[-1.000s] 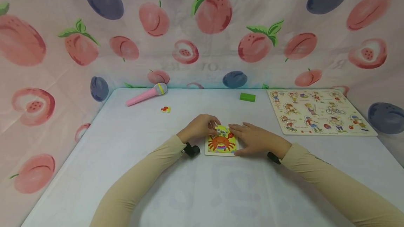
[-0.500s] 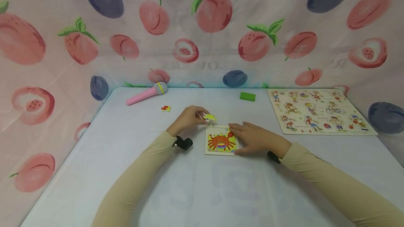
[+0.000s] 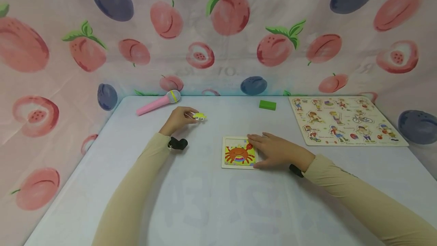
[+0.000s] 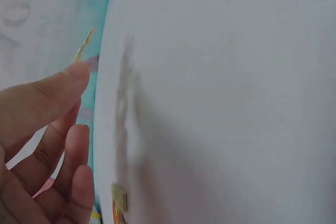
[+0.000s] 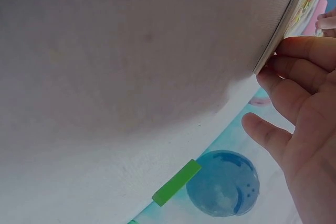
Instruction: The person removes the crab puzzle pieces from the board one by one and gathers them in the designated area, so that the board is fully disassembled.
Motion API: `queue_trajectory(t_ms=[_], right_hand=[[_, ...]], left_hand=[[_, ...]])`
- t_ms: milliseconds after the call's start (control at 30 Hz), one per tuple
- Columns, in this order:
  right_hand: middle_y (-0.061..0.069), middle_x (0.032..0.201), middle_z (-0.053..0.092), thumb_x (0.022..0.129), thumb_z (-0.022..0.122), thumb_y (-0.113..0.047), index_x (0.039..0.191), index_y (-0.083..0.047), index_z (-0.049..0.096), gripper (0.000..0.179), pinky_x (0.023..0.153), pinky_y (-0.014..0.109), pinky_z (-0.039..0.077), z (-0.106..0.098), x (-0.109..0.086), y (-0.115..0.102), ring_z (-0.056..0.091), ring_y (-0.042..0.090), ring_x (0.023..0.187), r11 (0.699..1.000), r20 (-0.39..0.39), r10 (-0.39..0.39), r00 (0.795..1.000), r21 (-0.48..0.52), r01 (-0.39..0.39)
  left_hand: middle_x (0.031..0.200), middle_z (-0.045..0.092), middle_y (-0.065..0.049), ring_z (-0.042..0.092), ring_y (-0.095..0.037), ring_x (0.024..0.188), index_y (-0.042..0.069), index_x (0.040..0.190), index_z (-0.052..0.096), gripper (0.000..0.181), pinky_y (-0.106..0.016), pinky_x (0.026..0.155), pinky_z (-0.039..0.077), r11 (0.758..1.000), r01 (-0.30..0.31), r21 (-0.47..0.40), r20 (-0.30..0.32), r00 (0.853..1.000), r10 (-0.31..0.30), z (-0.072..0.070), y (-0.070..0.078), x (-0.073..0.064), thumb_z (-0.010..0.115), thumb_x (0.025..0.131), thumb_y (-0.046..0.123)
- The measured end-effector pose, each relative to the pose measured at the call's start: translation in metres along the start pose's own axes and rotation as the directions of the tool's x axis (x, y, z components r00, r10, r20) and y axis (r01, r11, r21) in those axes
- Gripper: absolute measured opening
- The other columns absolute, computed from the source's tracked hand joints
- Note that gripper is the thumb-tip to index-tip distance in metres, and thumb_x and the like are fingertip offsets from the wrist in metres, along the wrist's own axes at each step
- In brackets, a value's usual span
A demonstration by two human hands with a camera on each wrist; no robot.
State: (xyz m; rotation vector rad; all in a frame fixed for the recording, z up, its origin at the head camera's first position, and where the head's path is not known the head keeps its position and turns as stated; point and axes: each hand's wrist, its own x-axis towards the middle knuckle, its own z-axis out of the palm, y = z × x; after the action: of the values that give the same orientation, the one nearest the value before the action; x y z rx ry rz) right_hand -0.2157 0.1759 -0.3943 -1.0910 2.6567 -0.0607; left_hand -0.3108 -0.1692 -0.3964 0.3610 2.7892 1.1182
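My left hand [image 3: 179,118] pinches a thin yellow puzzle piece [image 3: 199,116] between thumb and fingers, held above the table at the back left. In the left wrist view the puzzle piece [image 4: 85,44] is seen edge-on. Below that hand lies a second puzzle piece [image 4: 119,204], red and yellow, which the hand hides in the head view. A square crab puzzle [image 3: 235,155] in a pale frame lies at the table's middle, with a strip along its top unfilled. My right hand [image 3: 278,150] rests against the frame's right side, fingers extended over its edge.
A pink toy microphone [image 3: 155,104] lies at the back left. Near the back edge sits a green block [image 3: 268,105]. A large board [image 3: 341,124] with figures of children covers the back right. Behind the table hangs a fruit-print cloth [image 3: 225,56].
My left hand has lifted the yellow puzzle piece off the top of the crab puzzle and carried it left and back. My right hand has stayed in place.
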Motion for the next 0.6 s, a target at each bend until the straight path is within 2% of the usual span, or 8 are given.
queue_trajectory(t_ms=[333, 600], right_hand=[[0.012, 0.154, 0.028, 0.082, 0.059, -0.061, 0.144, -0.002, 0.034, 0.089, 0.114, 0.05, 0.023, 0.001, -0.001, 0.0, 0.028, 0.027, 0.142, 1.0, -0.004, -0.008, 1.0, 0.001, 0.008], [0.01, 0.154, 0.027, 0.081, 0.058, -0.062, 0.145, -0.004, 0.033, 0.09, 0.114, 0.05, 0.022, 0.003, 0.001, 0.002, 0.027, 0.026, 0.142, 1.0, 0.001, 0.005, 1.0, -0.007, -0.005]], left_hand=[[0.103, 0.064, -0.017, 0.059, -0.027, 0.099, 0.004, 0.118, 0.065, 0.039, -0.038, 0.091, 0.045, 0.997, 0.052, 0.066, 0.025, 0.998, -0.053, -0.013, -0.014, 0.011, 0.073, 0.08, 0.009], [0.102, 0.064, -0.016, 0.057, -0.025, 0.096, 0.002, 0.116, 0.065, 0.037, -0.036, 0.089, 0.045, 0.992, 0.051, 0.112, 0.051, 0.997, -0.056, -0.017, -0.026, 0.018, 0.073, 0.08, 0.008]])
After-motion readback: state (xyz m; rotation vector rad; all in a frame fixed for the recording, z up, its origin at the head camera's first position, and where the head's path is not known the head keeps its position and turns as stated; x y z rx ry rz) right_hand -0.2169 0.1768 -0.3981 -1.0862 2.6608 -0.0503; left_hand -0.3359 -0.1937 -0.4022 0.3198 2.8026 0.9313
